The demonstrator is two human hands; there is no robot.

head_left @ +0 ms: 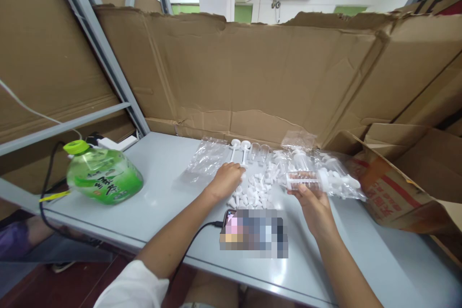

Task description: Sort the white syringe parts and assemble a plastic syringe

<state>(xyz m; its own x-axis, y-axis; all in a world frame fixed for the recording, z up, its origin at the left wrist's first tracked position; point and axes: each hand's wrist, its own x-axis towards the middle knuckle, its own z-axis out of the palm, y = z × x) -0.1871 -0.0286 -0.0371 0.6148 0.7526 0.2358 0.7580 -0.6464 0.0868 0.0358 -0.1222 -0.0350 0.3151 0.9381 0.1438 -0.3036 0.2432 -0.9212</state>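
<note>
My right hand is wrapped around a clear plastic syringe-like tube with a white collar and a white handle sticking out to the right. The tube lies nearly level above the table. My left hand is at the left edge of a pile of small white nozzle-like pieces, fingers curled down. Whatever its fingertips hold, if anything, is hidden. Just beyond it lie two white plungers with round discs, beside clear ribbed barrels.
Clear bags of white parts lie behind the right hand; a crumpled clear bag lies left. A phone with a cable is near the front edge. A green bottle stands left, an open cardboard box right. Cardboard walls the back.
</note>
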